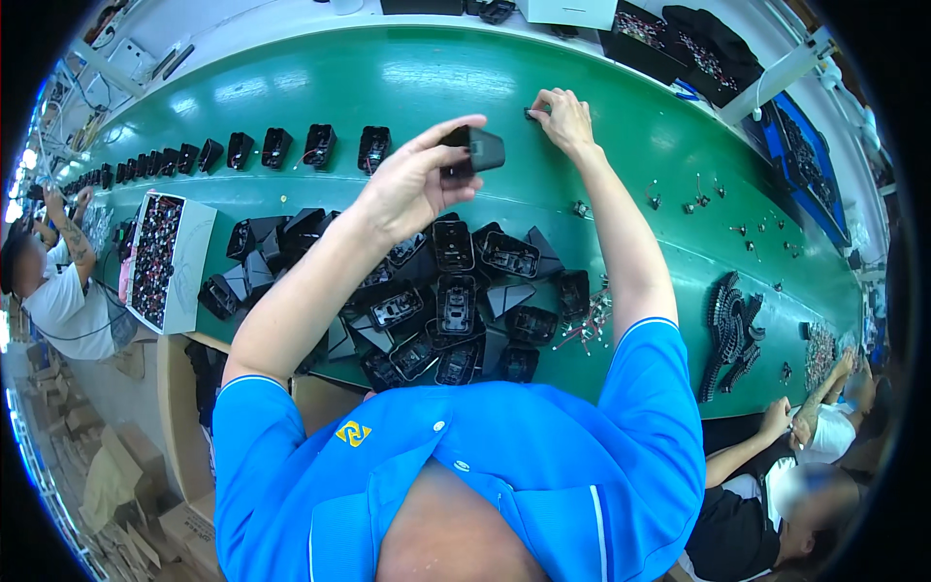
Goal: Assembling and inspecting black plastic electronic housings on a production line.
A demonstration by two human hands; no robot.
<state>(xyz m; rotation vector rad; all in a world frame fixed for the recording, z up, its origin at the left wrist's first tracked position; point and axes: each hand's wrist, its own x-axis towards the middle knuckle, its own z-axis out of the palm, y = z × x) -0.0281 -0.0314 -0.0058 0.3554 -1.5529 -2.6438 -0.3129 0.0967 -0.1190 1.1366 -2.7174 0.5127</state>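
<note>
My left hand [412, 184] grips a black plastic housing [488, 152] above the green table, thumb and fingers wrapped round its sides. Farther right and away from me, my right hand [564, 118] pinches a small dark part [530, 113] close to the tabletop; its exact kind is too small to tell. Between my forearms lies a heap of black housings [455, 303], many with their hollow side up. Beside that heap, under my right arm, is a tangle of red and white wires [593, 315].
A row of black housings [276, 147] runs leftward along the green table [436, 78]. A white box [199, 238] of small parts stands at left. Small wired parts [702, 200] and black strips [727, 330] lie at right. Co-workers sit left [73, 291] and right [756, 514].
</note>
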